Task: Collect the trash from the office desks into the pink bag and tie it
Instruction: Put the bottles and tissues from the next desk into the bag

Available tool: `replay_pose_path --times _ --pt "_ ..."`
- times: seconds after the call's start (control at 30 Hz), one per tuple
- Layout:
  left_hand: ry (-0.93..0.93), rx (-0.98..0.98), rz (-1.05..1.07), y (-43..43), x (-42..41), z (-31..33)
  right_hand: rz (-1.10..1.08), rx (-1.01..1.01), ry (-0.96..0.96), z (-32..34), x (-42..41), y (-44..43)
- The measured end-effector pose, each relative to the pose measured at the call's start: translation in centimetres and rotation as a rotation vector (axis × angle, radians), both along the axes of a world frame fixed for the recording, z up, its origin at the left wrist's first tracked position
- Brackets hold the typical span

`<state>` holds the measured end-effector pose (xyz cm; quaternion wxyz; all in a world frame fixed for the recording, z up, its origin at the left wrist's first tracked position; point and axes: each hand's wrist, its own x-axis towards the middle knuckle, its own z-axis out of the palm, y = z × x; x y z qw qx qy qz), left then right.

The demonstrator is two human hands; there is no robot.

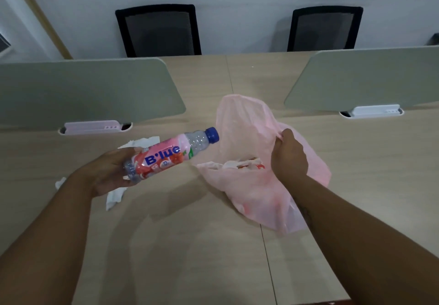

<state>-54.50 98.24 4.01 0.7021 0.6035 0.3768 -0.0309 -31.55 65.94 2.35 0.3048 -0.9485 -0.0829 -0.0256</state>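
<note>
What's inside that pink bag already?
In the pink bag, gripped by the right hand, crumpled white paper and a red-printed wrapper show; anything deeper is covered.

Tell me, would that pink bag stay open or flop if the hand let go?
Probably flop: the pink bag is thin, wrinkled film, its mouth held up by the right hand pinching the rim. It likely weighs little, since just some wrappers show inside. Pushed, it would probably crumple rather than slide.

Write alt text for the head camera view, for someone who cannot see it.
A left hand holds a clear plastic bottle, pink label, blue cap, toward a thin pink plastic bag that the right hand grips open on a pale wooden desk. Crumpled white tissues lie nearby.
</note>
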Motion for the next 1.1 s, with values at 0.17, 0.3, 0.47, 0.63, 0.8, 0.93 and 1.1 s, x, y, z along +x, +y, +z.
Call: replay_pose_path --times 0.17,0.3,0.47,0.63,0.8,0.93,1.1 --pt "0.030 0.045 -0.017 -3.5 3.6 -1.4 0.145 -0.011 -0.071 -0.4 -0.7 0.4" --pt "0.008 0.086 -0.070 -7.7 8.7 -2.4 0.267 -0.029 -0.128 -0.8 -1.6 -0.1" --pt "-0.073 0.054 -0.087 -11.8 13.9 -2.8 0.381 0.025 -0.142 -0.5 -2.4 0.1" --pt "-0.110 0.187 0.121 -10.0 12.4 -3.7 0.436 0.022 -0.135 -0.6 -2.5 1.1" --pt "0.250 0.797 0.161 -4.3 5.7 -6.6 0.501 0.020 -0.111 -2.1 -3.7 5.2" --pt "0.653 0.948 -0.048 0.0 0.7 -10.1 0.572 -0.004 -0.112 -4.3 -5.7 8.9" --pt "0.731 0.965 0.012 3.8 -1.3 -15.0 0.636 -0.159 -0.182 -7.0 -6.0 12.4"
